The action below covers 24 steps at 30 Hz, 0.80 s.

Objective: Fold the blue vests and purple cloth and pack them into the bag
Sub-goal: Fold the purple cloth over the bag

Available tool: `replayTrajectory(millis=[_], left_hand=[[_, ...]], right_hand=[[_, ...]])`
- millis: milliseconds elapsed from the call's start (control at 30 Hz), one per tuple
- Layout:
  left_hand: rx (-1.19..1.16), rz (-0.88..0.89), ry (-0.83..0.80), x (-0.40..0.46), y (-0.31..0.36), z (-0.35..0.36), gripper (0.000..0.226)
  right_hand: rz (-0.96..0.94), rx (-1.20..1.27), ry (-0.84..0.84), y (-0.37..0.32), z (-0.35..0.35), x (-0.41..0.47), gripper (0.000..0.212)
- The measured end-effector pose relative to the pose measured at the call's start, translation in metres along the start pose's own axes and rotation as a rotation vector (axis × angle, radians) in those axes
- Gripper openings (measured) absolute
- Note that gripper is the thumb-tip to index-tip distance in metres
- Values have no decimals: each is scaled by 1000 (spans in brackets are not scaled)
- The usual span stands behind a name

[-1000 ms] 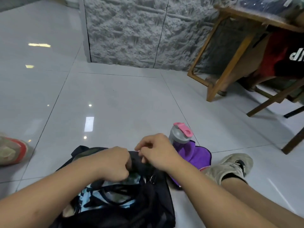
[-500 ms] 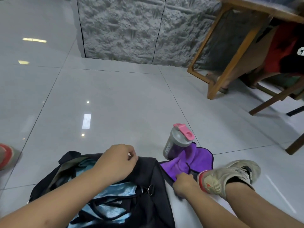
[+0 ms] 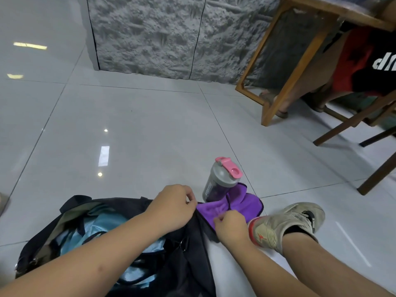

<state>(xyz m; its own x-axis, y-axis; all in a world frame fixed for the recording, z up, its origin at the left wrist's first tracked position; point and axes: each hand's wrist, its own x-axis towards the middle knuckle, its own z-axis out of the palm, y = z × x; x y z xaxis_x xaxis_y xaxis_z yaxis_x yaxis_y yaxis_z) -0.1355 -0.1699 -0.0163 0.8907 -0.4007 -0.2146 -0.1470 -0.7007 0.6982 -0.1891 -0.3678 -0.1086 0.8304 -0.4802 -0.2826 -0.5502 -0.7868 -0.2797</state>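
A black bag (image 3: pixel 188 262) lies open on the floor in front of me, with light blue vest fabric (image 3: pixel 100 224) showing inside it. My left hand (image 3: pixel 173 207) grips the bag's far right edge with curled fingers. The purple cloth (image 3: pixel 237 203) lies crumpled on the tiles just right of the bag. My right hand (image 3: pixel 230 227) is curled at the cloth's near edge and pinches it, right beside my shoe (image 3: pixel 285 224).
A grey shaker bottle (image 3: pixel 220 179) with a pink lid stands on the cloth's far edge. Wooden table legs (image 3: pixel 278 82) and a seated person's legs are at the back right. A rough stone wall panel (image 3: pixel 171 35) stands behind the tiled floor.
My right hand left the bag's top, dropped to the right, and now pinches the purple cloth's near edge. My left hand keeps hold of the bag's edge. The bag gapes wider, showing more blue.
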Motion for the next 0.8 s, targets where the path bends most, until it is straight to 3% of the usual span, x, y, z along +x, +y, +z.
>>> replayTrajectory(millis=[67,100,167,233,267,367,500,567,633,700,800], left_hand=[[-28,23,-47,-1,3,8,3],[-21,44,-88,-3,3,10,9],[42,121,-157,-5,1,13,39],[111,202,-152,-8,3,12,62],[101,232,-112,-9,5,10,60],[-100,240,51,-14,17,-8,25],[-566,158,169,-22,28,-60,18],[-722,156,188,-28,29,-87,14],[-837,182,167,-34,23,-109,27],[-915,166,110,-40,16,-127,40],[-862,85,111,-50,10,-147,41]], right_hand=[[-45,194,93,-8,-14,-10,35],[-63,307,126,-14,-24,-17,32],[-93,570,167,-31,-45,-31,18],[-131,815,166,-55,-69,-45,20],[-166,896,163,-67,-80,-51,23],[-312,1014,139,-105,-113,-64,25],[-401,1283,63,-136,-154,-69,21],[-396,1176,4,-141,-156,-63,43],[-384,993,-180,-143,-151,-65,67],[-396,965,-390,-146,-145,-69,49],[-463,969,-470,-154,-140,-76,29]])
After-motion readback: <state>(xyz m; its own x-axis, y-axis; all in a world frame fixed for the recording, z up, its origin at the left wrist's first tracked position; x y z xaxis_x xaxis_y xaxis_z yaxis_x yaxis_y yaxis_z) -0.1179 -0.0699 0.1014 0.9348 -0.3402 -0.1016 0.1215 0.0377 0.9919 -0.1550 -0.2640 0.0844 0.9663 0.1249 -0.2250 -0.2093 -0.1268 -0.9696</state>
